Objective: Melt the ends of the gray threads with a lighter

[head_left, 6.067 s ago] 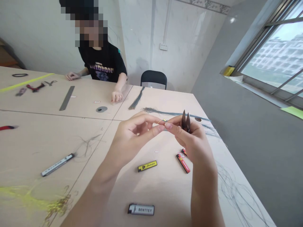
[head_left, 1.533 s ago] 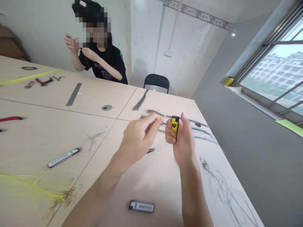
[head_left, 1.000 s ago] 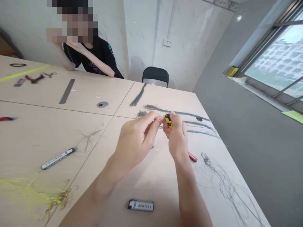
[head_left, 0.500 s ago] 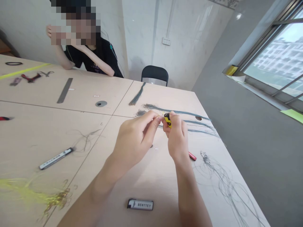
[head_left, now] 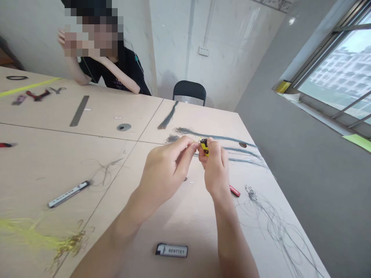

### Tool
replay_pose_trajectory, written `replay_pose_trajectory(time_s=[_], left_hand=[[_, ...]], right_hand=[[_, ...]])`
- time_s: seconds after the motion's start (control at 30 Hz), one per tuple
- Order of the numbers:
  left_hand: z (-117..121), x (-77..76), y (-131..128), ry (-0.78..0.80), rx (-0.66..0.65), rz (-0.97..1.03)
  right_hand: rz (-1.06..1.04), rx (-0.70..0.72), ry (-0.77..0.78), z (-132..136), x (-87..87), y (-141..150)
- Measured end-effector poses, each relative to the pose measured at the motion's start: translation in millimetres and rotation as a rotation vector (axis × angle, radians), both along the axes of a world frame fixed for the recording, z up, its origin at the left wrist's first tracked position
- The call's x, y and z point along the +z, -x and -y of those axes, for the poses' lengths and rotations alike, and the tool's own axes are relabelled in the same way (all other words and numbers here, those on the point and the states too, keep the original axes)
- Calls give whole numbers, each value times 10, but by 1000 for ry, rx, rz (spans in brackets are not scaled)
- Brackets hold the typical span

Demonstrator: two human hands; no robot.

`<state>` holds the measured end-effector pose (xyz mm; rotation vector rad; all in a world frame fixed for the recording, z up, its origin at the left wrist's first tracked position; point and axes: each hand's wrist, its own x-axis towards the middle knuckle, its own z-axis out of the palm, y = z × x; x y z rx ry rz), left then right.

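Observation:
My left hand [head_left: 164,168] pinches the end of a thin yellow line [head_left: 199,139] between thumb and forefinger; the fine detail at the fingertips is too small to make out. Close beside those fingertips, my right hand [head_left: 216,166] is closed around a yellow and black lighter [head_left: 204,146], its top end turned toward the line. No flame shows. Both hands are raised over the table, almost touching. Bundles of dark bluish lines [head_left: 220,138] lie behind them. Under my right wrist a red lighter [head_left: 234,191] is partly hidden, and a white and black lighter [head_left: 172,251] lies between my forearms.
Yellow lines with gold hooks [head_left: 71,243] lie at the left front. A long white lighter [head_left: 68,194], loose dark lines [head_left: 278,216], a steel ruler [head_left: 79,111] and a grey disc [head_left: 124,127] are on the table. A person in black [head_left: 116,73] sits across.
The lighter and my right hand have shifted very slightly to the left. My left hand has kept its pinch in nearly the same place.

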<state>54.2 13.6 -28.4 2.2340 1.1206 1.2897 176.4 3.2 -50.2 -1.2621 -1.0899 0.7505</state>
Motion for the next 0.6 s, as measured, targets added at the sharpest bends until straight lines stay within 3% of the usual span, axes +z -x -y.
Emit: replay_pose_trajectory(time_s=[0.2, 0.33, 0.43, 0.5, 0.6], left_hand=[[-8, 1, 8, 2, 7, 5], [-3, 14, 8, -5, -3, 15], [-3, 27, 27, 12, 8, 26], [-10, 34, 56, 18, 22, 46], [-28, 51, 110, 15, 41, 74]], right_hand=[[-2, 4, -20, 7, -18, 19], [0, 20, -20, 12, 60, 20], [93, 16, -9, 24, 49, -35], [269, 30, 30, 71, -128, -105], [674, 86, 70, 256, -700, -242]])
